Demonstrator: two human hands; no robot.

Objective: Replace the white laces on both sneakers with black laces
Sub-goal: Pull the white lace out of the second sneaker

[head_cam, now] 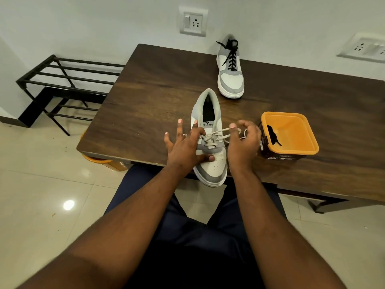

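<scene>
Item 1: near sneaker (210, 147), grey and white, at the bench (145, 84) front edge, six o'clock, toe overhanging toward the person. Only its lowest eyelet rows carry the white lace (216, 135); upper rows bare.

Item 2: left hand (185, 147), at nine o'clock of the near sneaker. Fingers spread and straight, thumb pressing the toe box; steadies the shoe, clasps nothing.

Item 3: right hand (244, 142), at three o'clock of the shoe. Fingers curled, pinching the white lace, which runs taut from the eyelets.

Item 4: far sneaker (230, 71), twelve o'clock, already threaded with a black lace (231, 54).

Item 5: orange tub (291, 134), three o'clock, a spare black lace (274, 138) lying inside.

Handling note (judgement): lace is soft, limp, light, likely to snag at eyelets; best taken near the eyelet and drawn in line with the hole. Shoe is light and may slide off the edge, so hold it down by the toe or sidewall.
</scene>
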